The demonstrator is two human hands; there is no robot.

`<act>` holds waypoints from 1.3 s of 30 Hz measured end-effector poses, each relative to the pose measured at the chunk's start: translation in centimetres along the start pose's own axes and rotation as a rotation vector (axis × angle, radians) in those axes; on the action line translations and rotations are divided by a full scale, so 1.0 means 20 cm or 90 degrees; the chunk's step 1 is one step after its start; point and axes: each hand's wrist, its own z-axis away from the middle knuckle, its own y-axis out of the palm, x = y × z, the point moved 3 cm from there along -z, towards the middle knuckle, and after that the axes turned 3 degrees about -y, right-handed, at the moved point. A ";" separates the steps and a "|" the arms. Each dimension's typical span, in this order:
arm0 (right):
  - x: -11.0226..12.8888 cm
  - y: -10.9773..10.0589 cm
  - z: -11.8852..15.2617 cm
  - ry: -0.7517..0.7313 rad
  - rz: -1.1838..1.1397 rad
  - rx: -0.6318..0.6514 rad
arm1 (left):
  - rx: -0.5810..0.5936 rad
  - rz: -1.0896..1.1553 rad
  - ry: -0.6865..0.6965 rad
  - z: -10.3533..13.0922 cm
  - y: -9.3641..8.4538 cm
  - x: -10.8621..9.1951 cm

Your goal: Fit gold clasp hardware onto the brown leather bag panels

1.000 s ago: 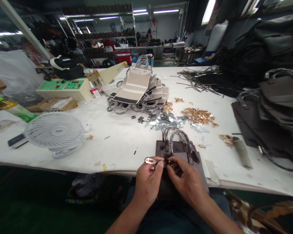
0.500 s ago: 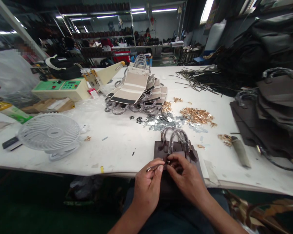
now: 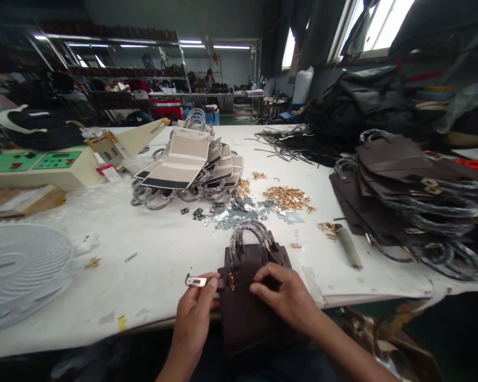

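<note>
Two hands meet at a dark brown handbag (image 3: 242, 323) across the near edge of the white surface (image 3: 159, 265), toward six o'clock. At its ten o'clock, the left hand (image 3: 195, 309) pinches a strap (image 3: 222, 284) bearing a shiny gold-toned plate (image 3: 196, 281); the right hand (image 3: 287, 296) curls thumb and forefinger over the smooth front, any grip unclear. Arched, film-wrapped handles (image 3: 253, 225) top twelve o'clock. Markings on the green panel (image 3: 58, 160), ten o'clock, are illegible.

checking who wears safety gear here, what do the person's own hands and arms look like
The left hand and right hand are both bare, without gloves. The visible forearms show no sleeves, watch or bracelet. Finer details, like the nails, are too small to tell.
</note>
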 end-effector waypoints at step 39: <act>-0.20 -0.17 0.19 -0.078 0.110 -0.216 | 0.463 -0.760 0.696 -0.22 0.65 -0.51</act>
